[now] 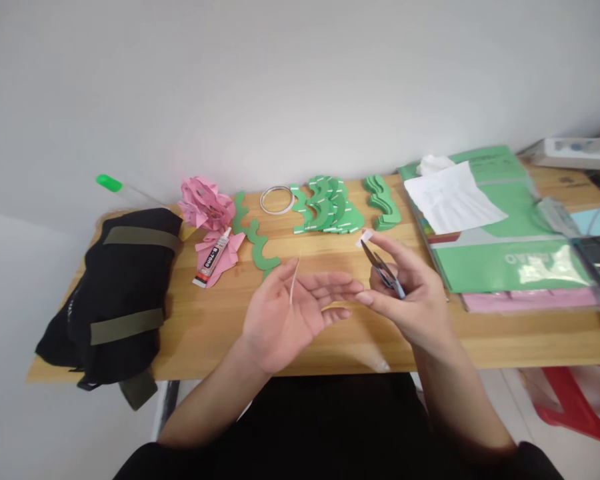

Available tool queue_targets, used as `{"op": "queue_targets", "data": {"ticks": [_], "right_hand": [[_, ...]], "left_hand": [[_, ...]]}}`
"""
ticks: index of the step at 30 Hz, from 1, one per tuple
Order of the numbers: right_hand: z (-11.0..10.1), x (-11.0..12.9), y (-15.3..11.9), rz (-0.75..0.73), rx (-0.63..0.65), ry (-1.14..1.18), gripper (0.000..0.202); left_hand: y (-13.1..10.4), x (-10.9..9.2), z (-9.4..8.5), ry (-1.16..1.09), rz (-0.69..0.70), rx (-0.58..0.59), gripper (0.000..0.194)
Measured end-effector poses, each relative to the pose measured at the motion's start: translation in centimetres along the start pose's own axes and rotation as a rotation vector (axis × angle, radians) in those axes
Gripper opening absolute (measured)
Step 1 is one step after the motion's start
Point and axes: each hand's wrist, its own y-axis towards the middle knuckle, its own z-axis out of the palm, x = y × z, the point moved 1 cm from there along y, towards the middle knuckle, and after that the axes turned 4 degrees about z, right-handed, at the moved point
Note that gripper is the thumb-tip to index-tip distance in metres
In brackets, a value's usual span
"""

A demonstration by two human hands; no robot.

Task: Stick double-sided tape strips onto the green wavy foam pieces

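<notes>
My left hand is turned palm up with its fingers stretched out. A thin whitish strip lies along its thumb and does not look gripped. Small scissors with dark blades and bluish handles are held in my right hand, blades pointing up and left. At that hand's index fingertip sits a small white piece, probably of tape or paper. The right thumb is close to the left fingertips; whether they touch I cannot tell. Beyond the hands lie green wavy cut-outs with white strips on them.
A tape roll, a second green stack, loose green pieces, pink paper and a glue tube are on the wooden table. At left sits a black bag; at right, a green packet under white tissue.
</notes>
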Motion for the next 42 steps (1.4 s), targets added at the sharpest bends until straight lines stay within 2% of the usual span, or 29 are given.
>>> {"op": "queue_targets", "data": {"ticks": [3,6,8,10,12,15,17,24,31,34,38,40,42], "right_hand": [[-0.4,0.0,0.0,0.032,-0.037,0.031,0.046],[-0.7,0.1,0.1,0.077,-0.095,0.071,0.026],[-0.7,0.1,0.1,0.084,-0.104,0.1,0.014],[-0.6,0.1,0.1,0.077,-0.091,0.113,0.008],[-0.3,0.2,0.1,0.069,-0.087,0.101,0.007],[-0.1,0.3,0.1,0.029,-0.121,0.055,0.015],[-0.1,0.4,0.1,-0.008,-0.143,0.031,0.019],[-0.3,0.3,0.1,-0.13,-0.167,-0.08,0.021],[-1.2,-0.4,-0.3,-0.287,-0.163,-0.348,0.025],[-1.5,-0.4,-0.2,-0.338,-0.128,-0.45,0.027],[-1.7,0.1,0.1,-0.296,-0.057,-0.503,0.034],[-1.7,0.4,0.2,-0.215,-0.027,-0.448,0.042],[-1.5,0.5,0.3,-0.131,-0.015,-0.316,0.04]], "left_hand": [[0.0,-0.2,-0.1,0.164,0.135,-0.048,0.055],[0.0,-0.8,-0.4,0.536,0.433,-0.185,0.034],[0.1,-1.2,-0.4,0.811,0.581,-0.264,0.017],[0.2,-1.5,-0.3,0.996,0.629,-0.268,0.009],[0.5,-1.6,-0.2,1.068,0.632,-0.169,0.01],[0.7,-1.5,-0.2,1.051,0.614,0.023,0.015],[0.8,-1.4,-0.2,1.005,0.579,0.078,0.019],[0.6,-1.3,0.1,0.729,0.402,0.049,0.018],[0.6,-0.9,0.1,0.461,0.23,0.043,0.022],[0.8,-0.7,-0.3,0.365,0.2,0.039,0.02],[0.9,-0.6,-0.6,0.32,0.19,0.065,0.017],[0.9,-0.6,-0.6,0.311,0.171,0.1,0.02],[0.9,-0.6,-0.5,0.299,0.158,0.14,0.025]]}}
